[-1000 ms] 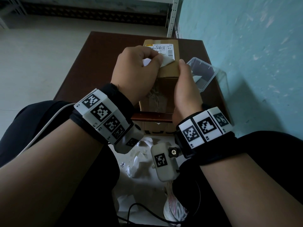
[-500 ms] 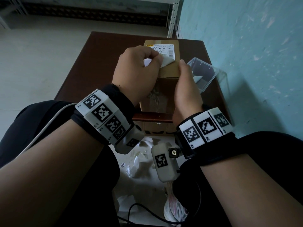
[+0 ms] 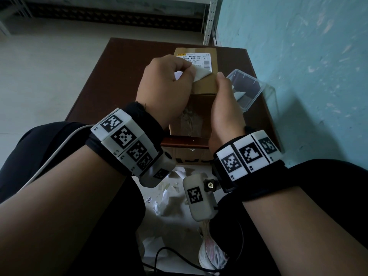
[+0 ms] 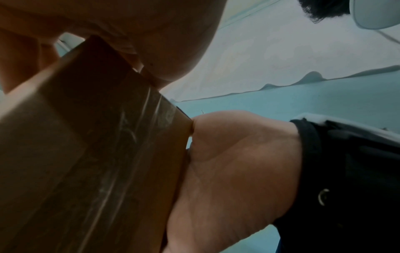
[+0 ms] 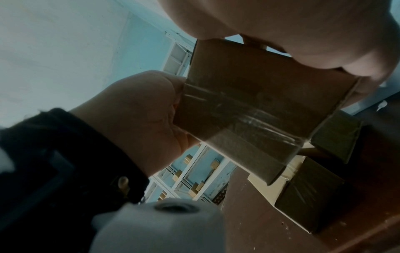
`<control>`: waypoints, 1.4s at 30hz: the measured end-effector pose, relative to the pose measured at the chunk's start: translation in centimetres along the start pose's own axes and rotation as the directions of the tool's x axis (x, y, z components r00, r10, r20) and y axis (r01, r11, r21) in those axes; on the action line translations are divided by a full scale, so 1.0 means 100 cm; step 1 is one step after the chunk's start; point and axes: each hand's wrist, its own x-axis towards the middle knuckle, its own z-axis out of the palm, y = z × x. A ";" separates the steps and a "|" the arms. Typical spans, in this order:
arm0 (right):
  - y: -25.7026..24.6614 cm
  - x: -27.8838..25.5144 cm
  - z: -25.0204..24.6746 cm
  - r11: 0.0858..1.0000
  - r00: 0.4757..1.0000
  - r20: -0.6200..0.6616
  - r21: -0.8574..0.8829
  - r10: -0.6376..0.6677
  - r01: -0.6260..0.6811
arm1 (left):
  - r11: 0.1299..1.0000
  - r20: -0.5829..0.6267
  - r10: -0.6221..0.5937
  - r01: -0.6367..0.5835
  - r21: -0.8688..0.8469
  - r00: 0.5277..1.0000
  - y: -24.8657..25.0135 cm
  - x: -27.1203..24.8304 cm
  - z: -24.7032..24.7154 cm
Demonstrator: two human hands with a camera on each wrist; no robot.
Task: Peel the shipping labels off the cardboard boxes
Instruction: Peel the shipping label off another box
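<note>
A brown cardboard box (image 3: pixel 205 86) is held above the dark wooden table (image 3: pixel 123 76), its taped end facing me. A white shipping label (image 3: pixel 199 60) with a barcode sticks to its top face, and the near corner is lifted and folded back. My left hand (image 3: pixel 169 86) pinches that lifted corner between thumb and curled fingers. My right hand (image 3: pixel 225 104) grips the box's right side, thumb on the top edge. The wrist views show the box's taped underside (image 4: pixel 108 162) (image 5: pixel 249 102) between both palms.
A clear plastic container (image 3: pixel 247 90) with a white scrap inside sits on the table right of the box, close to the turquoise wall (image 3: pixel 298 76). Another cardboard box (image 3: pixel 191 156) stands under the table edge. Torn paper scraps (image 3: pixel 165 198) lie on the floor between my knees.
The left hand has drawn the lifted label corner slightly further back. The box and the right hand have hardly moved.
</note>
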 end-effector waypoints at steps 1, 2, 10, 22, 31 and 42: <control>0.000 0.000 -0.001 1.000 1.000 0.004 -0.005 0.002 -0.002 | 1.000 -0.002 0.000 0.000 -0.002 1.000 0.000 0.000 0.000; 0.001 0.000 -0.002 1.000 1.000 0.009 -0.008 0.005 -0.005 | 1.000 -0.003 0.000 0.000 -0.004 1.000 0.000 0.000 0.000; 0.003 0.003 0.000 1.000 1.000 0.017 -0.026 0.001 0.000 | 1.000 0.001 -0.009 0.009 0.005 1.000 -0.001 0.000 0.001; -0.003 -0.003 -0.005 0.997 1.000 0.012 -0.079 0.009 -0.008 | 1.000 -0.004 0.000 0.001 0.025 1.000 0.000 -0.001 0.001; 0.003 0.004 -0.001 1.000 1.000 0.022 -0.023 -0.011 0.011 | 0.999 0.010 0.004 -0.004 0.036 1.000 -0.001 0.000 0.000; 0.011 0.013 0.001 1.000 0.999 0.032 -0.001 -0.017 0.017 | 0.999 0.022 -0.016 0.016 0.033 1.000 0.000 0.000 0.000</control>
